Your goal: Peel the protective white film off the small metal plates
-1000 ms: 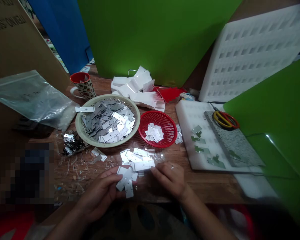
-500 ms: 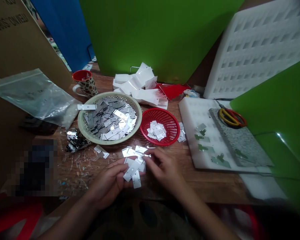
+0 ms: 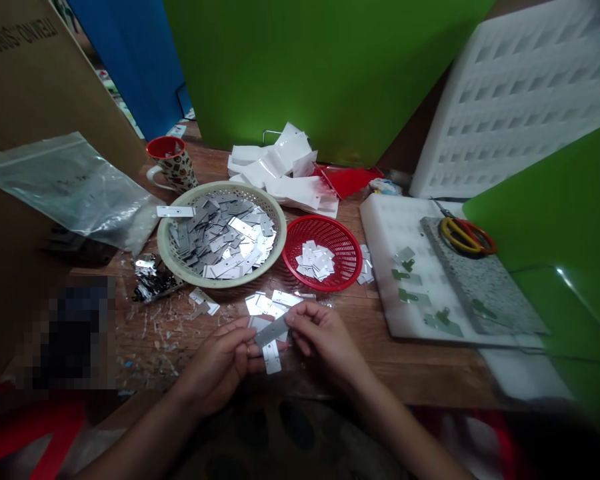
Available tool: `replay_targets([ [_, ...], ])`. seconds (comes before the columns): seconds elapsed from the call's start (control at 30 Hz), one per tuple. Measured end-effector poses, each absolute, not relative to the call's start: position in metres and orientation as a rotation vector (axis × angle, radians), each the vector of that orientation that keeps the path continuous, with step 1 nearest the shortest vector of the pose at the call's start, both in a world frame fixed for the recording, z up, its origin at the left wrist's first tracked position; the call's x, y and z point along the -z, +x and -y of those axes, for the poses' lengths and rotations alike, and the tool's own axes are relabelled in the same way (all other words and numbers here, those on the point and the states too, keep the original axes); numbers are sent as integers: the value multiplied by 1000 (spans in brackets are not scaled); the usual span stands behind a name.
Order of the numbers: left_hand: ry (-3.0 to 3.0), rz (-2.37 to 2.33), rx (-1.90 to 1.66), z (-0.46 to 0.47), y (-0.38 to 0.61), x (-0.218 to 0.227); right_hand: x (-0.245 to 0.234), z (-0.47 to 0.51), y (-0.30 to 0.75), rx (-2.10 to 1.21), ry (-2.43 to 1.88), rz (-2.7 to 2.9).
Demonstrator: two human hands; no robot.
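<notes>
Several flat metal plates with small holes are held in my left hand, its thumb pressed on them and its fingers beneath. My right hand pinches one end of a darker grey metal plate, which lies slanted across the others. Just beyond the hands, a loose pile of shiny metal plates rests on the wooden table. Behind it stand a cream basket heaped with such plates and a smaller red basket holding a few more.
A patterned mug and a clear plastic bag are at the left. On the right, a white foam block carries a grey slab with scissors. White paper strips lie at the back. Debris litters the table's left.
My right hand's fingers have closed on one plate's end. That plate has tilted from bright to dark grey and shifted slightly up and right over the stack.
</notes>
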State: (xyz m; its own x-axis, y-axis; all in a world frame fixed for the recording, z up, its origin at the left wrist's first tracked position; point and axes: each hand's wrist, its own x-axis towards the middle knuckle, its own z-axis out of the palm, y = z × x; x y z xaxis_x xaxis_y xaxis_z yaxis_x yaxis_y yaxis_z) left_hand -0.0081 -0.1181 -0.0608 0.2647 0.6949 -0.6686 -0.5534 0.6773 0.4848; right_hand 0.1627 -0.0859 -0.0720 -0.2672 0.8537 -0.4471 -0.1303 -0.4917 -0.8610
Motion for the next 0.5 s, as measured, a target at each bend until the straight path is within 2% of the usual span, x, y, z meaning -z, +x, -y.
replay_targets([
  [0.13,139,-1006,-853,118,-11,63,71,95,167,-1776,-1222,954],
  [0.3,148,-972,-897,117,-13,63,67,105,179,-1557,-1178,1416],
  [0.5,192,-960,-915,117,-14,62,74,107,187,-1636,-1236,1320],
])
